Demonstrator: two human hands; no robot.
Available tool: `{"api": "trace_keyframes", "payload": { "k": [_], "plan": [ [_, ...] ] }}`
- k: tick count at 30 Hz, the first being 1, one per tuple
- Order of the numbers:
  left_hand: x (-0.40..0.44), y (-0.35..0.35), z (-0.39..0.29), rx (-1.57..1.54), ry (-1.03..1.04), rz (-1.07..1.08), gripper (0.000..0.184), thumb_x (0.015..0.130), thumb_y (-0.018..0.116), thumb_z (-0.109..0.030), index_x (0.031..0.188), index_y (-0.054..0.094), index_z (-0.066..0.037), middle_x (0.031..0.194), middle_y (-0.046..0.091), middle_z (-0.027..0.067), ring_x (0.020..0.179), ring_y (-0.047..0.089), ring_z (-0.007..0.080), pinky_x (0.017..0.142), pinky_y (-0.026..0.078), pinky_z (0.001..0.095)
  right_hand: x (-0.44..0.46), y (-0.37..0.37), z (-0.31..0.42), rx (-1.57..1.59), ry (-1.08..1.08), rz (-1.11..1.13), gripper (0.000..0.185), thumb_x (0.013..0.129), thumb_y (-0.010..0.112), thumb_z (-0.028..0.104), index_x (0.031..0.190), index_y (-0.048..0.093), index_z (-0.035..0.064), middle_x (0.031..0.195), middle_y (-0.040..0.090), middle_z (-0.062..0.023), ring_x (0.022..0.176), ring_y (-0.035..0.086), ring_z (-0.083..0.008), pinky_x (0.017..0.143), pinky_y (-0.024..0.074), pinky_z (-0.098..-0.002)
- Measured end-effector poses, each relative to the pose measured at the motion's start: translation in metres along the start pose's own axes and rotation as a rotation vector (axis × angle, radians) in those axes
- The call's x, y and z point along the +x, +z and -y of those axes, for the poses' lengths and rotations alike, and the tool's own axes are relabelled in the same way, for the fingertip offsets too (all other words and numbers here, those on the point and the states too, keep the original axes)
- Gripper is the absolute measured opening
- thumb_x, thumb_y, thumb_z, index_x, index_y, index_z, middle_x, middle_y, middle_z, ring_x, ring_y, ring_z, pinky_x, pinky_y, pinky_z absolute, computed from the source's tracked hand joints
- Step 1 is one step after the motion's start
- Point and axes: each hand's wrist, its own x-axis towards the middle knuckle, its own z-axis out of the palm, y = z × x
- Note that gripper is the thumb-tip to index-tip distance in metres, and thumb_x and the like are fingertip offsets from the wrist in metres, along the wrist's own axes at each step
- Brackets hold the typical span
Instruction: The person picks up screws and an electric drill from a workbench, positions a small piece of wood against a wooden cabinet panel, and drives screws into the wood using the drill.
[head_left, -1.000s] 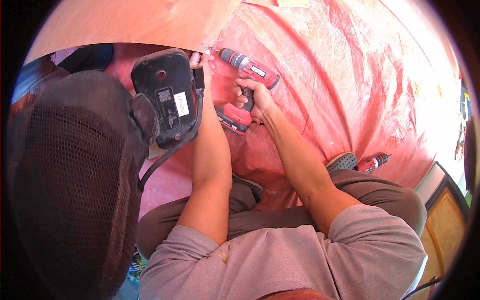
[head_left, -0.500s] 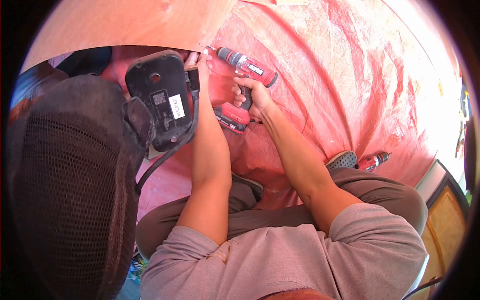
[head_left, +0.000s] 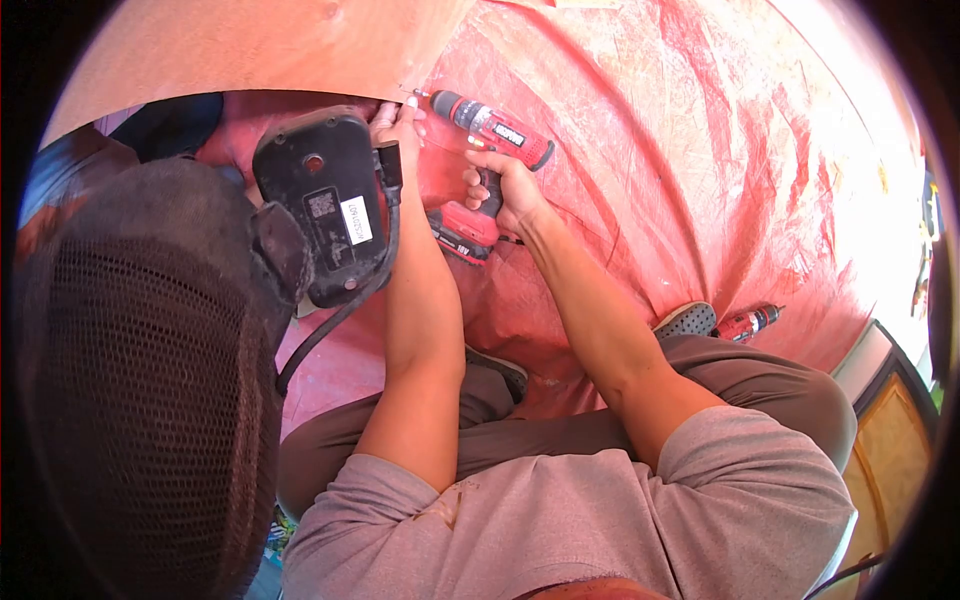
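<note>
My right hand (head_left: 505,190) is wrapped round the black handle of a red and black cordless drill (head_left: 500,130), which lies over the red sheet. The drill's bit points left, at the edge of a wooden board (head_left: 260,45), and its tip is close to my left fingers. My left hand (head_left: 399,122) is at the board's lower right corner, fingers pressed together at the edge; what they hold there, if anything, is too small to make out. Another person's cap (head_left: 150,380), with a black device (head_left: 320,200) on it, covers the area left of my left forearm.
A second red drill (head_left: 748,323) lies at the right, beside a grey perforated shoe (head_left: 686,320). The creased red sheet (head_left: 640,200) spreads under everything. A framed panel (head_left: 893,440) leans at the far right. The co-worker's blue clothing (head_left: 75,165) shows at upper left.
The held drill's body has shifted slightly up and to the left, its bit nearer the board's edge. The co-worker's cap and device have moved slightly. My left hand has stayed nearly still.
</note>
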Motion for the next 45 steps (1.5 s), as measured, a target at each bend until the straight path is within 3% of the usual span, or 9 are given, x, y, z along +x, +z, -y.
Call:
{"api": "trace_keyframes", "payload": {
  "k": [8, 23, 29, 34, 37, 38, 41, 45],
  "plan": [
    [-0.002, 0.001, -0.001, 0.02, 0.012, 0.003, 0.011, 0.102, 0.068, -0.012, 0.105, 0.075, -0.003, 0.078, 0.071, 0.003, 0.054, 0.055, 0.006, 0.045, 0.042, 0.0237, -0.001, -0.001, 0.001, -0.014, 0.008, 0.007, 0.011, 0.098, 0.066, 0.017, 0.094, 0.06, 0.0093, 0.071, 0.06, -0.0037, 0.052, 0.05, -0.014, 0.052, 0.0443, -0.0325],
    [0.002, 0.0, 0.004, 0.048, 0.017, -0.004, 0.012, 0.101, 0.07, -0.012, 0.107, 0.075, -0.003, 0.075, 0.07, 0.0047, 0.05, 0.054, 0.0067, 0.04, 0.041, 0.0254, 0.002, -0.008, 0.0, -0.019, -0.007, 0.024, 0.012, 0.097, 0.066, 0.015, 0.104, 0.061, 0.0056, 0.072, 0.059, -0.0045, 0.054, 0.051, -0.0147, 0.055, 0.0455, -0.033],
    [-0.001, 0.004, 0.003, 0.04, -0.008, 0.007, 0.017, 0.102, 0.069, -0.013, 0.115, 0.075, -0.004, 0.078, 0.072, 0.0038, 0.053, 0.055, 0.0059, 0.044, 0.041, 0.0235, -0.003, -0.006, -0.001, -0.02, -0.034, 0.022, 0.013, 0.096, 0.066, 0.013, 0.106, 0.059, 0.0071, 0.072, 0.058, -0.0028, 0.054, 0.048, -0.0133, 0.055, 0.0423, -0.0324],
    [-0.003, 0.01, 0.004, 0.065, -0.041, -0.031, 0.011, 0.099, 0.069, -0.013, 0.107, 0.075, -0.006, 0.07, 0.068, 0.0004, 0.05, 0.053, 0.0058, 0.042, 0.039, 0.0257, 0.001, -0.01, 0.0, -0.003, -0.038, 0.019, 0.015, 0.095, 0.065, 0.014, 0.107, 0.059, 0.0063, 0.071, 0.057, -0.0037, 0.053, 0.048, -0.0147, 0.053, 0.0426, -0.0337],
    [0.002, 0.012, 0.015, 0.177, 0.003, -0.062, 0.012, 0.097, 0.07, -0.015, 0.105, 0.074, -0.007, 0.069, 0.068, 0.0027, 0.056, 0.057, 0.0104, 0.053, 0.047, 0.0323, 0.001, -0.01, 0.0, -0.018, -0.05, 0.029, 0.017, 0.094, 0.065, 0.015, 0.108, 0.06, 0.0071, 0.071, 0.059, -0.0041, 0.053, 0.048, -0.0157, 0.053, 0.0424, -0.0335],
    [0.002, 0.01, 0.017, 0.231, -0.032, -0.034, 0.02, 0.098, 0.068, -0.024, 0.109, 0.074, -0.008, 0.075, 0.072, 0.0065, 0.067, 0.067, 0.0178, 0.063, 0.053, 0.0384, 0.001, -0.011, 0.0, -0.035, -0.059, 0.018, 0.017, 0.094, 0.065, 0.015, 0.108, 0.06, 0.0072, 0.071, 0.059, -0.0041, 0.053, 0.048, -0.0157, 0.053, 0.0425, -0.0335],
    [0.002, 0.01, 0.03, 0.39, -0.066, -0.059, 0.034, 0.097, 0.064, -0.04, 0.116, 0.073, -0.012, 0.094, 0.078, 0.0096, 0.09, 0.076, 0.0291, 0.078, 0.056, 0.0467, 0.003, -0.012, 0.0, -0.049, -0.063, -0.002, 0.016, 0.095, 0.064, 0.015, 0.108, 0.06, 0.0077, 0.071, 0.058, -0.0036, 0.053, 0.048, -0.0157, 0.054, 0.0429, -0.0333],
    [0.004, 0.01, 0.07, 0.211, 0.091, -0.139, 0.032, 0.094, 0.071, -0.032, 0.12, 0.074, -0.013, 0.089, 0.075, 0.0106, 0.08, 0.072, 0.0283, 0.075, 0.055, 0.0424, 0.002, -0.013, 0.002, -0.085, -0.073, 0.029, 0.015, 0.096, 0.064, 0.016, 0.108, 0.062, 0.0075, 0.071, 0.058, -0.0035, 0.054, 0.049, -0.0153, 0.056, 0.0434, -0.0329]
  ]
}}
